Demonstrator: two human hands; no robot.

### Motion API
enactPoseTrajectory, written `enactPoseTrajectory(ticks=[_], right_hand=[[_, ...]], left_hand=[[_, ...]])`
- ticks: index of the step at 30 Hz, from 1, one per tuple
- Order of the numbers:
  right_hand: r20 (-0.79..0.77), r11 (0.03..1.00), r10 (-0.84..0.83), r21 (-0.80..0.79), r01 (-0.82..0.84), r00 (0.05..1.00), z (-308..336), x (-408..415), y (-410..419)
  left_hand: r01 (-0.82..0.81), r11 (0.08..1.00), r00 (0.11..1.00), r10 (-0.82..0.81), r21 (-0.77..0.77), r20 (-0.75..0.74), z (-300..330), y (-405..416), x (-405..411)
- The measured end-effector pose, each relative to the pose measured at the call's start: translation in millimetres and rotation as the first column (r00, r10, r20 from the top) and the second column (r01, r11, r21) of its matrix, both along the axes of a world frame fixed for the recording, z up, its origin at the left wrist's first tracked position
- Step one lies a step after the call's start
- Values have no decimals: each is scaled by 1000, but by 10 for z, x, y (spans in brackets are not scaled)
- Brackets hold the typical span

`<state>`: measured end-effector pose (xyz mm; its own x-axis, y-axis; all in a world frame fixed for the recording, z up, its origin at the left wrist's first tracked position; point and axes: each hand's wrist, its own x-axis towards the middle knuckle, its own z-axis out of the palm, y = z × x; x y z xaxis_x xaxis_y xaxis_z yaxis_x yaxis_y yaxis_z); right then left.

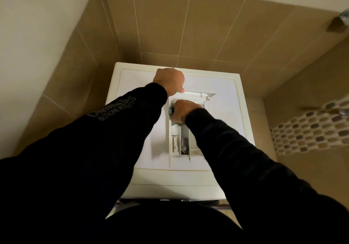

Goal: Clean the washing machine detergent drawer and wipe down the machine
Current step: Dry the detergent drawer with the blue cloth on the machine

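The detergent drawer lies lengthwise, near to far, on the washing machine. The right hand grips perhaps a blue brush inside its far end, while the left hand, fisted, braces beside it.

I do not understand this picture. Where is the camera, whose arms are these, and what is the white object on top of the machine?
The camera is worn on a person's head and looks down, so the two black sleeves are that person's own arms. Below stands a white washing machine in a tiled corner. On its top lies the detergent drawer, taken out, with its compartments facing up. The right hand is inside the drawer's far end and grips something small and bluish, perhaps a cloth or brush; I cannot tell which. The left hand is curled into a fist near the back; whether it holds anything is hidden.
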<state>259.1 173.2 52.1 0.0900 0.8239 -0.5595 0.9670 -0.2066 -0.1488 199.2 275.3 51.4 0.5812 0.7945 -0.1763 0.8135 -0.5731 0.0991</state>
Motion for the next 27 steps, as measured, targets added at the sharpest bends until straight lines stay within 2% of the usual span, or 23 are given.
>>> enactPoseTrajectory(ticks=[2, 4, 9, 12, 14, 16, 21, 27], right_hand=[[-7, 991, 14, -131, -14, 1000, 97, -4, 125], [6, 983, 31, -179, -29, 1000, 142, -9, 182], [45, 995, 38, -98, -33, 998, 36, -69, 101], [57, 993, 47, -110, -41, 997, 17, -57, -2], [60, 997, 46, -59, -43, 997, 2, -50, -98], [53, 999, 46, -32, -44, 998, -7, -77, -206], [12, 993, 66, -96, -65, 998, -6, -117, -477], [12, 998, 57, 22, -57, 998, -76, -124, -789]], left_hand=[[32, 999, 999, -32, 2, -14, 9, -10, 2], [60, 998, 998, -59, 18, -27, 7, -33, 14], [111, 982, 987, -91, 152, -134, -25, -191, 57], [128, 972, 986, -102, 199, -133, -72, -273, 101], [128, 966, 987, -101, 225, -126, -98, -322, 104], [118, 963, 989, -91, 241, -120, -87, -345, 94], [99, 965, 992, -76, 241, -104, -52, -384, 86], [82, 962, 994, -61, 259, -89, -68, -420, 73]])
